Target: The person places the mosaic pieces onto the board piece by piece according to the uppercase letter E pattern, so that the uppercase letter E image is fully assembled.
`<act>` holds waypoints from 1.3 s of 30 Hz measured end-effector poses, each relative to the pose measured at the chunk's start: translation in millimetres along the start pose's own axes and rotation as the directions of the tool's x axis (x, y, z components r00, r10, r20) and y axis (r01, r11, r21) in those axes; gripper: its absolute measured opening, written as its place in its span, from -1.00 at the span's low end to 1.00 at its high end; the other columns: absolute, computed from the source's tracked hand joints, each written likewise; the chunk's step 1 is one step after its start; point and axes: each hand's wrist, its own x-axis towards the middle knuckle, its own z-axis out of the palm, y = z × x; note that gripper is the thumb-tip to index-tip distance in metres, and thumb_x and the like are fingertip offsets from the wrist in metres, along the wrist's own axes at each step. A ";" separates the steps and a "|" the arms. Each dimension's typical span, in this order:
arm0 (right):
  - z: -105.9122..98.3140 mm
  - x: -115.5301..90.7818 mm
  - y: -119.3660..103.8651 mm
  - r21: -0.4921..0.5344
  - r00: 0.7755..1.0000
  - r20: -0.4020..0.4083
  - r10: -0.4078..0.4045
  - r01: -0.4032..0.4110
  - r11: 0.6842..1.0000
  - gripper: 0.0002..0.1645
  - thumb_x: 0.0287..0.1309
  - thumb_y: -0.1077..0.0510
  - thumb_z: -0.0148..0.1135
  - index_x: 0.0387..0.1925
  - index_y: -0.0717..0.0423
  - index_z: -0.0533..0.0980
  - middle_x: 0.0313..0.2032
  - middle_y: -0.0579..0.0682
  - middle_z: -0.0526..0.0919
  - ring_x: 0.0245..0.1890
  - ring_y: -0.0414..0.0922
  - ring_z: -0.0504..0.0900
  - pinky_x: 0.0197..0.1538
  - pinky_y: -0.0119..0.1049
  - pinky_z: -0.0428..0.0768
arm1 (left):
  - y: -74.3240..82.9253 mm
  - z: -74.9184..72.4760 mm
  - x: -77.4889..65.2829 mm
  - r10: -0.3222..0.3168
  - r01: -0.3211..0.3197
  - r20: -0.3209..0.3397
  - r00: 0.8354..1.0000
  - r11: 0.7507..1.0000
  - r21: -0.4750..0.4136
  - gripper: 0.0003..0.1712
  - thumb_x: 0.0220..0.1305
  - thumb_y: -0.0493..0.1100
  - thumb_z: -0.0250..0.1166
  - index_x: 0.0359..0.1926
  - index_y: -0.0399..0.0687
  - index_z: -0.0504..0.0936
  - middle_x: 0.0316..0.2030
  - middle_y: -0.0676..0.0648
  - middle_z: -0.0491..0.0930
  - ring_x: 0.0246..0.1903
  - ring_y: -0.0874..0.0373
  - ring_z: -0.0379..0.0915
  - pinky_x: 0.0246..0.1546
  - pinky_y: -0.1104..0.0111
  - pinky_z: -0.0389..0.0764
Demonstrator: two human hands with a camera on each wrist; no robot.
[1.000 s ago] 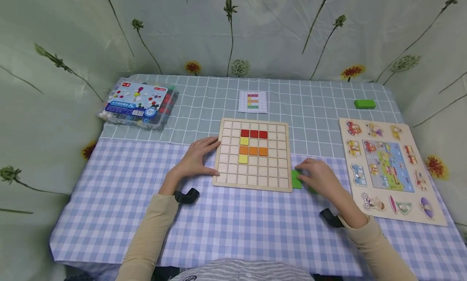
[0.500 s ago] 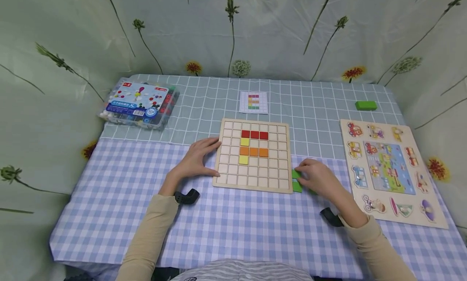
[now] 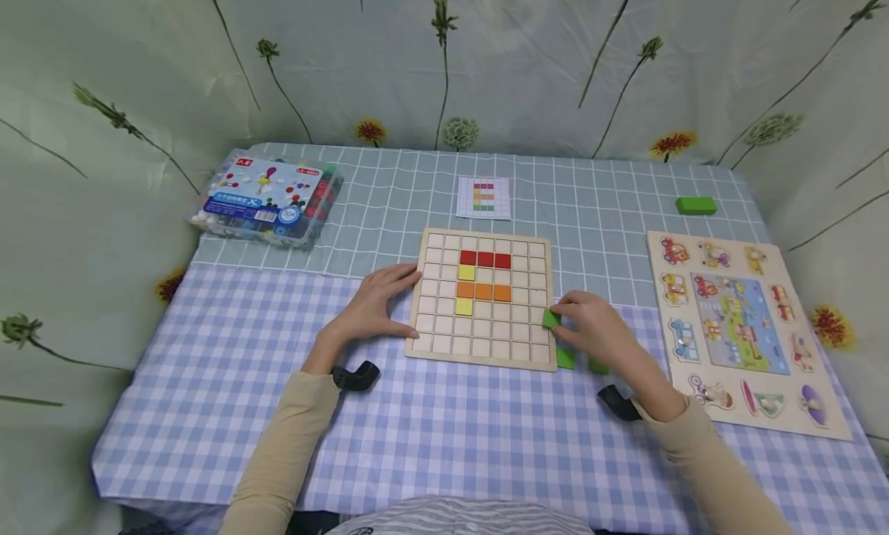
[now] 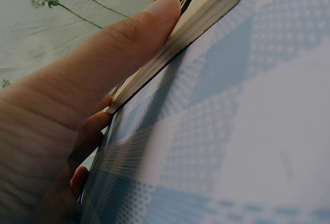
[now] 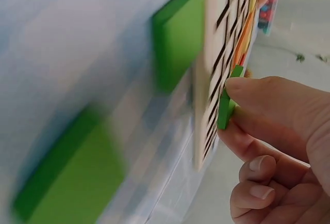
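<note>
A wooden grid board point(image 3: 510, 330) lies on the table, holding a row of red tiles point(image 3: 485, 259), a row of orange tiles point(image 3: 484, 291) and two yellow tiles point(image 3: 463, 307). My left hand point(image 3: 371, 303) rests against its left edge, thumb and fingers spread apart; the left wrist view shows the thumb point(image 4: 129, 41) on the rim. Between thumb and fingers, my right hand point(image 3: 597, 330) pinches a green square tile point(image 3: 552, 318) over the board's right edge. Two more green tiles lie below that hand, one beside the board point(image 3: 566, 359) and another point(image 3: 599, 366) farther right.
Behind the board lies a card point(image 3: 483, 198) printed with a coloured grid pattern. A plastic box of molecule-model parts point(image 3: 260, 199) stands back left. To the right are a wooden picture puzzle point(image 3: 750, 334) and a green block point(image 3: 696, 205). A checked cloth point(image 3: 444, 435) covers the front.
My right hand has picked up a green tile from beside the board and moved it slightly left, over the board's right edge. My left hand has stayed in place.
</note>
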 end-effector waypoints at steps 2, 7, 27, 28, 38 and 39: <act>1.6 5.6 -5.9 0.016 1.000 -0.007 -0.023 0.023 1.000 -0.68 -0.08 0.25 0.40 -0.22 0.32 0.65 -0.27 0.14 0.66 -0.27 0.01 0.62 -0.21 -0.13 0.60 | 0.1 -0.3 -0.2 -0.007 0.007 0.002 1.000 1.000 0.004 0.19 -0.27 0.27 0.51 0.38 -0.07 0.24 0.41 -0.16 0.16 0.41 -0.13 0.01 0.32 -0.13 0.03; 8.9 17.2 -19.1 0.040 0.998 -0.020 -0.063 0.064 0.997 -0.71 -0.08 0.25 0.39 -0.24 0.31 0.66 -0.29 0.12 0.66 -0.29 -0.03 0.60 -0.23 -0.18 0.60 | -0.1 0.1 0.0 -0.012 0.012 0.005 1.000 1.000 0.007 0.16 -0.26 0.17 0.54 0.38 -0.07 0.24 0.41 -0.16 0.16 0.41 -0.12 0.00 0.33 -0.12 0.02; 24.8 52.2 -71.4 0.098 0.992 0.048 -0.112 0.107 0.989 -0.75 -0.02 0.20 0.36 -0.24 0.22 0.68 -0.27 0.06 0.66 -0.28 -0.10 0.57 -0.21 -0.27 0.60 | 1.7 -1.3 1.6 -0.020 0.020 0.018 1.000 1.000 0.014 0.17 -0.24 0.22 0.52 0.39 -0.06 0.22 0.41 -0.16 0.15 0.41 -0.12 -0.01 0.34 -0.11 0.01; 25.5 53.1 -73.6 0.098 0.992 0.057 -0.109 0.104 0.990 -0.75 0.00 0.20 0.35 -0.24 0.22 0.68 -0.27 0.06 0.66 -0.27 -0.11 0.57 -0.20 -0.27 0.60 | 1.7 -1.4 2.0 -0.020 0.020 0.018 1.000 1.000 0.014 0.17 -0.24 0.21 0.52 0.39 -0.06 0.22 0.41 -0.16 0.15 0.41 -0.12 -0.01 0.35 -0.11 0.00; 34.4 55.7 -83.0 0.092 0.989 0.054 -0.141 0.136 0.986 -0.76 0.02 0.20 0.32 -0.23 0.20 0.68 -0.25 0.03 0.65 -0.25 -0.13 0.56 -0.20 -0.29 0.60 | 2.2 -2.1 0.8 -0.024 0.023 0.018 1.000 0.999 0.023 0.17 -0.26 0.18 0.54 0.39 -0.07 0.23 0.41 -0.15 0.16 0.41 -0.11 0.00 0.35 -0.10 0.01; 35.6 55.6 -83.5 0.092 0.988 0.056 -0.143 0.137 0.986 -0.76 0.02 0.20 0.32 -0.22 0.20 0.67 -0.25 0.03 0.65 -0.24 -0.12 0.57 -0.19 -0.29 0.61 | 2.2 -2.1 0.6 -0.026 0.025 0.019 1.000 0.999 0.024 0.17 -0.26 0.18 0.54 0.39 -0.07 0.23 0.41 -0.15 0.16 0.41 -0.11 0.00 0.35 -0.10 0.01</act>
